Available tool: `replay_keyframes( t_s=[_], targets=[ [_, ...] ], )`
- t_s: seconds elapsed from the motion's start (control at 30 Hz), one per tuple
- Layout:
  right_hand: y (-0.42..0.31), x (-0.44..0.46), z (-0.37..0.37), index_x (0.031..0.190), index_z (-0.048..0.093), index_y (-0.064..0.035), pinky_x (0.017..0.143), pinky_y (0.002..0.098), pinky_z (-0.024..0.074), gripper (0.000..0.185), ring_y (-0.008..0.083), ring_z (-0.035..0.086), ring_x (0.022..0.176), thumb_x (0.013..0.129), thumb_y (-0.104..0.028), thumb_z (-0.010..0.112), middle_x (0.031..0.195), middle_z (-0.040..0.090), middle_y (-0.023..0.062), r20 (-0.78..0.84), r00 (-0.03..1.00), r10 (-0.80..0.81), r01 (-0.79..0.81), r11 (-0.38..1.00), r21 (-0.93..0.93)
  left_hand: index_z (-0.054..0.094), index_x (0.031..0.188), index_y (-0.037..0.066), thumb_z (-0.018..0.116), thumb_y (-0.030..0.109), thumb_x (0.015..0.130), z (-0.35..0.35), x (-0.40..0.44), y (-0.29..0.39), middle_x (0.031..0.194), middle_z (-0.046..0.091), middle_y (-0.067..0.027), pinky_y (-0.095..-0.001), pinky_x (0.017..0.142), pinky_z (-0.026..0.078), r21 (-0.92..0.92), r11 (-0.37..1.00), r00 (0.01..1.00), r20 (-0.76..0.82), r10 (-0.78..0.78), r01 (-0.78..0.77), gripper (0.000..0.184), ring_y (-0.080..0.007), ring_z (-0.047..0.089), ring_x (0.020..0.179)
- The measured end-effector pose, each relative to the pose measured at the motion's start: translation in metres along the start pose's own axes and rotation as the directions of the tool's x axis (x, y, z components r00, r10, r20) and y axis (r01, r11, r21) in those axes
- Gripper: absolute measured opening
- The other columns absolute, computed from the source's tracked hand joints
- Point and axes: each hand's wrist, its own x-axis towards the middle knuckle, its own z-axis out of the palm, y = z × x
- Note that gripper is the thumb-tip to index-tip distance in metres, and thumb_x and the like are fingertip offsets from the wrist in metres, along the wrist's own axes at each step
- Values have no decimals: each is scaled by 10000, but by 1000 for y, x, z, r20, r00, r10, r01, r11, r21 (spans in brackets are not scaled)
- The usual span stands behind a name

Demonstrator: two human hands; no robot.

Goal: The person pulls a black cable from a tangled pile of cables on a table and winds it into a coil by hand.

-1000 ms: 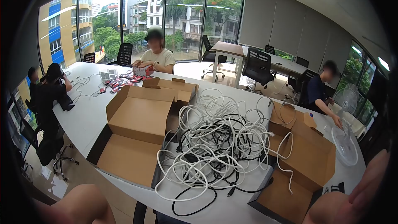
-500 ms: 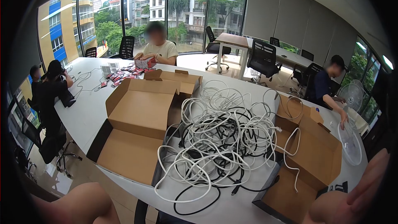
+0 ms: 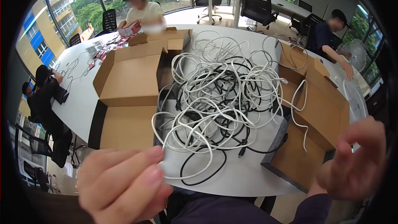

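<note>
Cables, white and black, lie in a loose tangle at the middle of our tabletop. Nearest us, one black cable makes a wide loop at the edge of the tangle, and beside it a small dark plug points our way. On the tangle's right, a white cable end trails over into an open brown box.

We have our left hand in front of the tangle's near left side, its fingers curled in, with the thumb close to the forefinger. The white loop passes right by those fingertips in our view; we cannot tell whether they pinch or touch it. Our right hand is raised to the right of the tangle, near the brown box, fingers bent and loosely apart, with nothing seen between them.

Left of the tangle we see another open box, and behind that a smaller one. Beyond these, red packets are scattered before a person in a light shirt. Past the tangle's far right, a person in dark blue reaches out near a fan.
</note>
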Motion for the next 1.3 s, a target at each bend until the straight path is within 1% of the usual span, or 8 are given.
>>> replay_keyframes(
  t_s=[0.03, 0.13, 0.3, 0.53, 0.67, 0.8, 0.9, 1.3],
  targets=[
    [-2, 7, 9, 1008, 603, 1, 616, 282, 351, 348, 160, 463, 644, 864, -313, 646, 744, 522, 40, 26, 997, 76, -75, 997, -13, 659, 1080, 35, 731, 256, 741, 13, -5, 6, 959, 692, -78, -285, 683, 497, 43, 985, 983, 69, -172, 169, 411, -210, 653, 813],
    [23, 25, 22, 1256, 572, -15, 645, 308, 420, 533, 192, 561, 708, 788, -228, 712, 804, 581, 77, 352, 911, 213, -183, 976, -116, 596, 1212, 70, 754, 296, 721, 32, -19, 0, 1139, 608, -185, -361, 815, 476, -29, 954, 832, 497, -244, 297, 563, -263, 608, 966],
    [103, 8, 36, 1192, 600, -33, 718, 393, 473, 459, 306, 611, 798, 769, -183, 699, 832, 623, 122, 611, 766, 200, -19, 957, -290, 543, 1280, 106, 790, 294, 691, 96, -61, -2, 1432, 352, -251, -446, 934, 413, -31, 914, 622, 743, -249, 404, 667, -358, 501, 1142],
    [175, -36, 99, 987, 669, -28, 759, 401, 491, 300, 313, 631, 857, 804, -265, 683, 896, 657, 134, 820, 465, 334, -64, 936, -345, 503, 1341, 137, 820, 322, 651, 191, -119, 22, 1471, 129, -352, -556, 992, 363, 185, 918, 650, 658, -380, 350, 782, -447, 450, 1142],
    [157, -62, 131, 994, 679, -43, 775, 413, 504, 327, 313, 639, 876, 828, -324, 661, 910, 666, 130, 994, 104, -39, -266, 962, 66, 440, 1407, 168, 744, 428, 742, 226, -144, 9, 1461, 152, -263, -584, 991, 340, 140, 869, 715, 514, -473, 475, 775, -433, 422, 1099],
    [116, -102, 163, 1007, 678, -68, 781, 441, 511, 291, 330, 644, 904, 878, -320, 610, 976, 672, 149, 963, 258, -78, 79, 995, 59, 418, 1422, 174, 726, 485, 746, 227, -142, -1, 1432, 189, -245, -579, 985, 334, 101, 865, 719, 513, -469, 491, 805, -420, 418, 1100],
    [106, -104, 173, 992, 673, -62, 797, 458, 505, 256, 362, 635, 895, 903, -280, 573, 956, 671, 172, 994, 62, 87, -63, 995, -83, 404, 1429, 159, 720, 485, 752, 224, -142, 0, 1427, 200, -244, -573, 989, 333, 105, 858, 700, 533, -475, 502, 815, -417, 411, 1114],
    [72, -3, 75, 831, 637, 19, 596, 364, 458, 172, 313, 599, 632, 892, -109, 539, 701, 611, 174, 614, 725, 312, -441, 895, 66, 364, 1433, 69, 834, 268, 640, 224, -151, -1, 1468, 35, -336, -451, 924, 476, 56, 809, 747, 351, -564, 585, 943, -413, 499, 1106]
  ],
)
